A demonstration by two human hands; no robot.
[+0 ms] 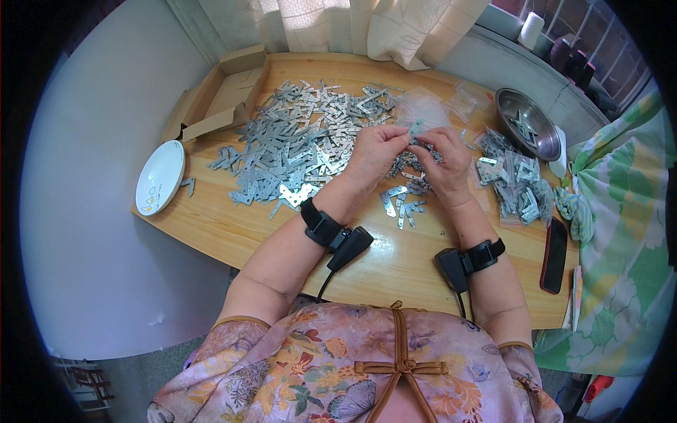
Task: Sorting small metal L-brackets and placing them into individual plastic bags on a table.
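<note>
My left hand (370, 154) and my right hand (448, 163) meet over the far middle of the table, fingertips pinched together on a small greenish-grey piece (415, 128). Fingers cover much of it, so its exact kind is unclear. Left of my hands spreads a large heap of flat metal corner brackets (296, 141). Beneath them lies a pile of small screws (406, 168), partly hidden. Several loose corner brackets (402, 204) rest just nearer to me. Beyond my fingers are clear plastic bags (423, 104).
Filled clear bags of brackets (523, 189) lie at the right, near a steel bowl (543, 141) with some brackets inside. A phone (554, 257) sits by the right edge beside green patterned cloth (613, 282). At left stand a white plate (161, 173) and an open cardboard box (243, 70).
</note>
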